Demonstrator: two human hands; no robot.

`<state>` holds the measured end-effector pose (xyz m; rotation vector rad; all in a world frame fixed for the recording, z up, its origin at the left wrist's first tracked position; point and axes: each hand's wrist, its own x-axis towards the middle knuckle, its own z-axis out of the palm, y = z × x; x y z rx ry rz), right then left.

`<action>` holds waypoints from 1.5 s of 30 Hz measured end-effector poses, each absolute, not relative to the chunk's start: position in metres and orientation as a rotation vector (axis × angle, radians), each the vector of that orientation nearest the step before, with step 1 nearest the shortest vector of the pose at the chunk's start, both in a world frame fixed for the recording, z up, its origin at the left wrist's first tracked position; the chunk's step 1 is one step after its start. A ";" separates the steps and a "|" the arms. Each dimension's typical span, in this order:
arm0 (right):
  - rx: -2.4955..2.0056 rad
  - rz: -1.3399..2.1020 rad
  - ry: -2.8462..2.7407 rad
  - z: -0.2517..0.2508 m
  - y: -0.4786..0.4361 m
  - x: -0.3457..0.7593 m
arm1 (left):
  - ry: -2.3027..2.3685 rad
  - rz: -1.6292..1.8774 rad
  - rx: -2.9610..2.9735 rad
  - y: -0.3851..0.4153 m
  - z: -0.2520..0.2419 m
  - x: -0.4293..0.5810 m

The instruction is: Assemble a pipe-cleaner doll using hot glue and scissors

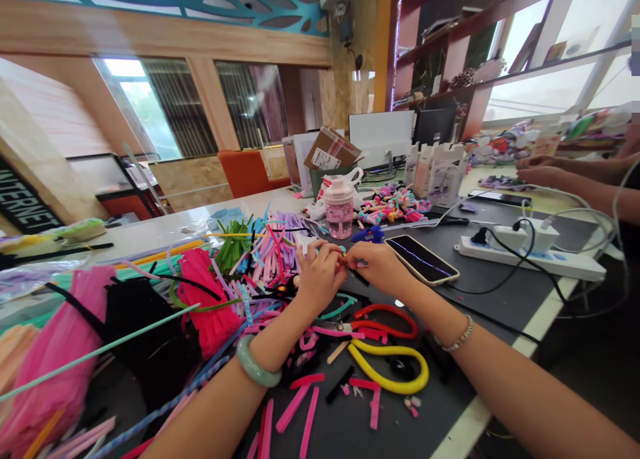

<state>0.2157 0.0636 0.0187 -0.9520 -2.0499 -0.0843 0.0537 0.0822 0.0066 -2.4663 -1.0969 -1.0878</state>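
Note:
My left hand [323,272], with a pale green bangle [257,362] on its wrist, meets my right hand [377,264] above the dark table top. Fingers of both hands are pinched together around something small that they mostly hide. A blue object [367,235] lies just behind my right hand. Nearer to me are scissors with a red handle [387,319] and a yellow looped handle [390,367]. Short pink fuzzy strips [309,422] are scattered on the table in front. Purple fuzzy stems [280,245] are heaped behind my left hand.
A phone [423,259] lies right of my hands, with a white power strip [530,257] and cords beyond it. Behind stand a pink lidded cup [339,209] and a colourful pile [393,204]. Pink bundles [75,339] fill the left. Another person's hands [545,169] are at the far right.

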 end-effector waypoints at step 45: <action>-1.015 -0.034 -1.989 0.018 0.064 0.215 | -1.062 -1.584 -2.511 0.090 0.003 0.051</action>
